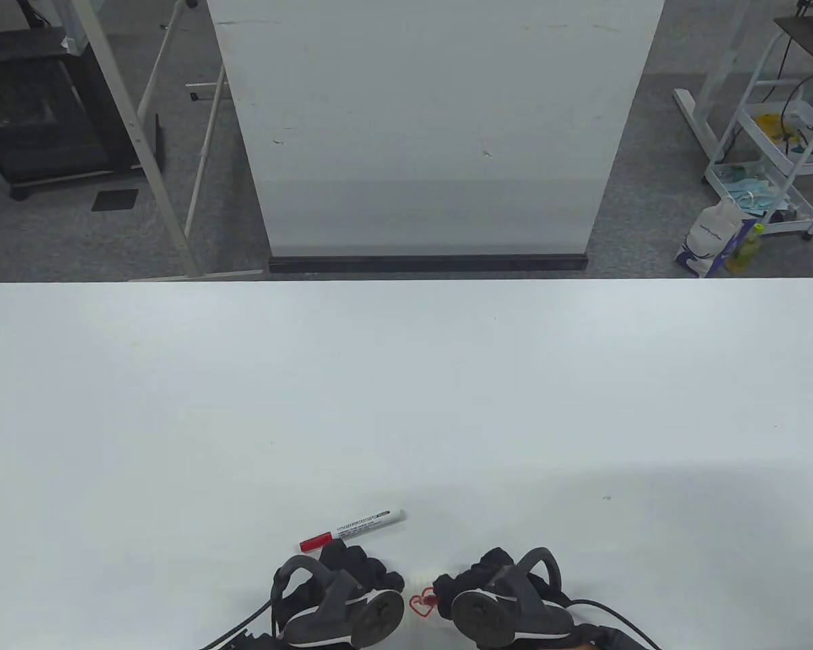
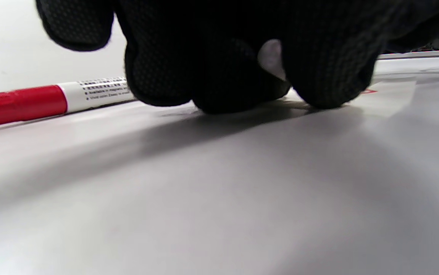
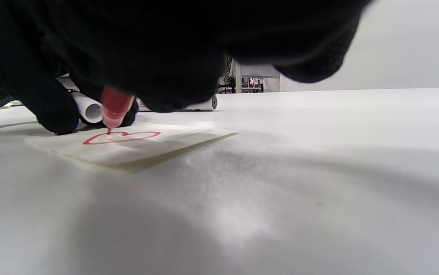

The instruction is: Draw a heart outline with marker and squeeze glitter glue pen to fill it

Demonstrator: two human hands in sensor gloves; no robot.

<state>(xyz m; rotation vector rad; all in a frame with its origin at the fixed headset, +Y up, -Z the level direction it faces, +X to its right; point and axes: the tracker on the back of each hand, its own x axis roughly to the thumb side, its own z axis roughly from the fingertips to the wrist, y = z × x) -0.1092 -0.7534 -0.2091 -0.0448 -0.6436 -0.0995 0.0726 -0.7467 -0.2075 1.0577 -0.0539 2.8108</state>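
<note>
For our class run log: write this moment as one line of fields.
stage: filling heart | right hand: holds glitter glue pen, tip on heart outline | left hand: on paper | marker: capped, lying on table

Beyond the wide white table (image 1: 406,379): tall scuffed white board (image 1: 433,122), grey speckled floor (image 1: 61,237), black cabinet (image 1: 34,95) left, white wire trolley (image 1: 779,128) right.

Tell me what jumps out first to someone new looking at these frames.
The red heart outline on a small paper at the table's near edge, between the two gloved hands. The right hand holds a red-tipped pen with its point on the outline, while the left hand presses fingers down beside the paper. A capped red and white marker lies just beyond the left hand.
</note>
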